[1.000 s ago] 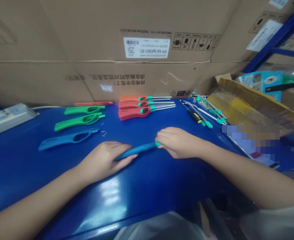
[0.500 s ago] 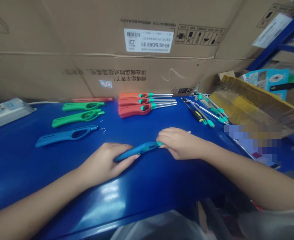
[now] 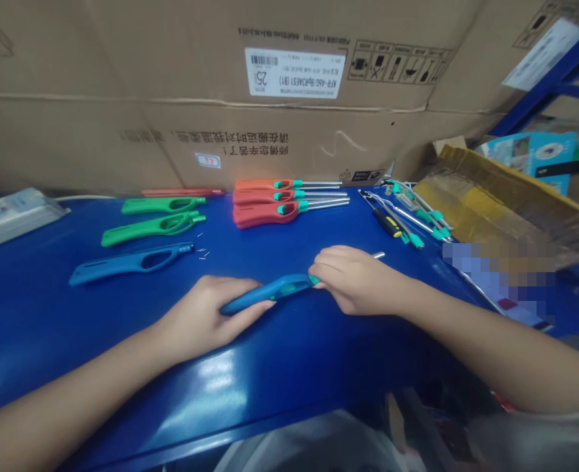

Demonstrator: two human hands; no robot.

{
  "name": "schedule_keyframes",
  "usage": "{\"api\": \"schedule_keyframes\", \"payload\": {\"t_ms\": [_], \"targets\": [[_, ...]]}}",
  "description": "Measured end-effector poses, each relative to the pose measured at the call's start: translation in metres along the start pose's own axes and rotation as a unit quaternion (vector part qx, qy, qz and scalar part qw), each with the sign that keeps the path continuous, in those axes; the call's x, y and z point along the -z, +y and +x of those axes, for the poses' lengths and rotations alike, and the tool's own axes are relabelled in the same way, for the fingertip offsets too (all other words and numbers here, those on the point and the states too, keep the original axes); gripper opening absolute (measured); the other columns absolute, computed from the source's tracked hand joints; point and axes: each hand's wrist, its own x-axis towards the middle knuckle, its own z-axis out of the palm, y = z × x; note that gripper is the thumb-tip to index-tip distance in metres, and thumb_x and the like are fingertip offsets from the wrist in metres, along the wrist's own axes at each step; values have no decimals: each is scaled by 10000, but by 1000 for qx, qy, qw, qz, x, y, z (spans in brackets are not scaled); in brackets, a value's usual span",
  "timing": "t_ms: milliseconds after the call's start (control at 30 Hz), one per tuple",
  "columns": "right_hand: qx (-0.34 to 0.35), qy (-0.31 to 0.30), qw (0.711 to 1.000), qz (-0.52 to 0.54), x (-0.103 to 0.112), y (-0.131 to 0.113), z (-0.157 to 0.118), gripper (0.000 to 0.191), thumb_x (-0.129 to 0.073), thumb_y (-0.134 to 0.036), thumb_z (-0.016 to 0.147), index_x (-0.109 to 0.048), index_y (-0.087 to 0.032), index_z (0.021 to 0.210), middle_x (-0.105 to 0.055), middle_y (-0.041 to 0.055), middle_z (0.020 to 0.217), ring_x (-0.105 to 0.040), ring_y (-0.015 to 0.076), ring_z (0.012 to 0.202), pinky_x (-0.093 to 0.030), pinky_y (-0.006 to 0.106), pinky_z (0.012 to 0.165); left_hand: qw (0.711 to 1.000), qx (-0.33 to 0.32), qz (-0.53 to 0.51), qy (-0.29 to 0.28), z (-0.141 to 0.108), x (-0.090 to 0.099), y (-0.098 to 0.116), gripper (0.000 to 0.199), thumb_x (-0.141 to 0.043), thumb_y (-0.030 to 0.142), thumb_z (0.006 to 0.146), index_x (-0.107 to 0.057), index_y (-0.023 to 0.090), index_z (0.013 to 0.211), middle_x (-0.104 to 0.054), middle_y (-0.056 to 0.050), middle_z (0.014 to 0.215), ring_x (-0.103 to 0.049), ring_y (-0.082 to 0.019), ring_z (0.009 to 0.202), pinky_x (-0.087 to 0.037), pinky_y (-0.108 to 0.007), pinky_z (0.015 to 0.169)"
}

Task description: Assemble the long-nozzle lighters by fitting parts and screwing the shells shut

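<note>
Over the middle of the blue table, a blue gas lighter point(image 3: 257, 297) is held between my two hands. My left hand point(image 3: 215, 311) is closed around its handle end. Closed around its metal tube, just past the green collar, is my right hand point(image 3: 353, 278); the tube's tip point(image 3: 378, 255) sticks out beyond the knuckles. To the left lies a blue lighter shell point(image 3: 122, 265), with small screws point(image 3: 203, 251) beside its front end. Behind it are a green shell point(image 3: 151, 227) and another green shell point(image 3: 164, 205).
Red and orange lighters with metal tubes point(image 3: 267, 213) lie at the back. A black-and-yellow screwdriver point(image 3: 386, 223) rests among tube parts with green collars point(image 3: 417, 240). A large cardboard box point(image 3: 171, 65) walls the table's far side; a power strip point(image 3: 18, 219) sits at left.
The blue lighter has rolled slightly in my hands, showing more of its trigger opening. Slightly more of the tube's tip shows past my right hand. Both hands keep their grip.
</note>
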Motion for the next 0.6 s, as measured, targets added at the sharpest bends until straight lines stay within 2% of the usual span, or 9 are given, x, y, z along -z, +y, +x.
{"api": "schedule_keyframes", "payload": {"t_ms": [100,200,267,433,600], "targets": [[-14,-10,1000,21,-2,1,1,206,-452,-123,959,-655,-118,925,-635,99,814,-531,219,768,-450,335,750,991,-82,104,20,-2,1,-4,265,-576,354,1004,-713,127,1013,-681,-34,738,-644,-163,647,-494,-267,649],[-45,-31,997,50,0,6,3,178,-459,-154,970,-634,-134,949,-634,94,850,-539,219,794,-450,340,783,976,-108,183,42,-1,-1,-6,317,-546,381,1018,-695,107,1075,-711,-72,800,-675,-202,672,-518,-307,645],[-79,-57,992,78,2,13,5,140,-478,-176,980,-613,-152,955,-629,85,881,-549,216,828,-445,336,797,971,-87,221,29,2,-4,-6,365,-498,420,1033,-677,115,1125,-717,-93,869,-690,-237,732,-540,-346,668],[-156,-94,975,125,10,30,4,57,-550,-222,968,-584,-177,955,-605,72,967,-549,205,857,-421,318,765,971,5,235,-30,9,-7,-2,488,-358,470,1062,-554,137,1360,-653,-150,1158,-661,-316,1032,-554,-478,897],[-168,-111,971,128,18,37,-4,111,-612,-285,930,-602,-184,973,-582,63,996,-546,193,848,-430,310,751,978,45,193,-59,9,2,-2,471,-352,477,1054,-550,190,1371,-590,-124,1219,-634,-291,1057,-539,-468,945]]}}
